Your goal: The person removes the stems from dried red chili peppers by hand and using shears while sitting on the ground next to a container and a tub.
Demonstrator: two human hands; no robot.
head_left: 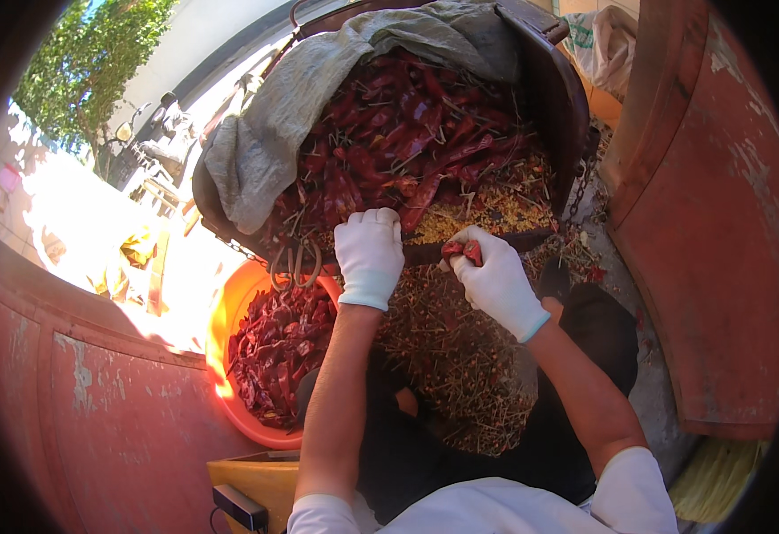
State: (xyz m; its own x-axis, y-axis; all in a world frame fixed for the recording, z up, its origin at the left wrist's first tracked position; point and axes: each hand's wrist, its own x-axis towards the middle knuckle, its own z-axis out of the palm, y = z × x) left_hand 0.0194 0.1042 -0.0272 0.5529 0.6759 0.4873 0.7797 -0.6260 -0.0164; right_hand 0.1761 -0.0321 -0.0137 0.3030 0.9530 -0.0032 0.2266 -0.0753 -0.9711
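L hand [370, 254], white-gloved, is curled nearly closed at the near edge of the heap of dried red chilies [407, 116]; can't tell if anything's in it, b/c the back of the glove hides the fingers. R hand [487, 271], same glove, is bent tight round a red chili [462, 253], w/ bits of red poking out btwn thumb & fingers, held just off the near lip, R of L hand. Prob. kept low & central so both hands can work close together.

Main heap sits in a dark metal bin [551, 84], far side, mouth facing the person, prob. for easy reach. Grey sack [314, 93] drapes over its far-L rim, maybe as a cover pulled back. Loose yellow seeds [487, 214] lie along the near-R lip, likely shed by the pods. Orange tub [220, 343] stands near-L, below the lip, apparently there to be w/in arm's reach; it holds more red pods [282, 356]. Stem litter [460, 356] covers the ground btwn the legs, prob. b/c bits drop straight down.

Qty: 2 gloves, 1 bin, 1 tub, 1 grey sack, 1 whitish sack [605, 53] far R, 2 red door panels (L [122, 409], R [710, 222]). Chilies, seeds & stems: too many to count. Pods in R hand: 1 or 2, can't tell.
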